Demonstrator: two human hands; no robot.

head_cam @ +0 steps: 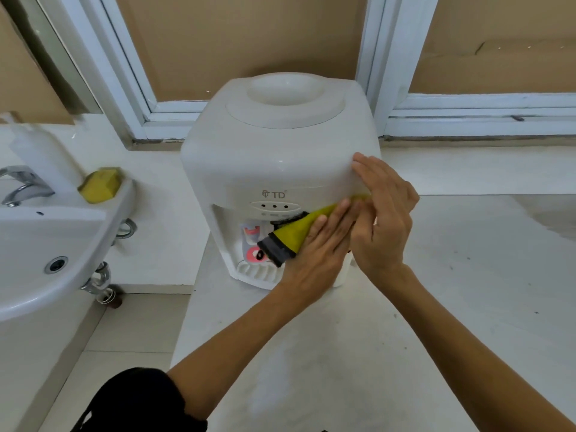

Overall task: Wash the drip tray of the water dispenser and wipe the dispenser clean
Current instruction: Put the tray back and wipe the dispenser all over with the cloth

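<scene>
A white tabletop water dispenser [274, 157] stands on a pale counter under the window. Its white slotted drip tray [257, 272] sits in place at the foot of the tap recess, below a red tap [257, 255]. A yellow cloth with a grey edge [291, 236] lies against the dispenser's front right side. My left hand [324, 247] presses flat on the cloth with straight fingers. My right hand [385, 210] lies flat on the dispenser's right front corner, fingers straight, just above the cloth's upper end.
A white wash basin [46, 244] with a chrome tap [23, 183] hangs at the left. A yellow sponge [99, 185] sits on the basin's rim, and a white bottle [40, 148] stands behind it. The counter [467, 275] stretches right and toward me.
</scene>
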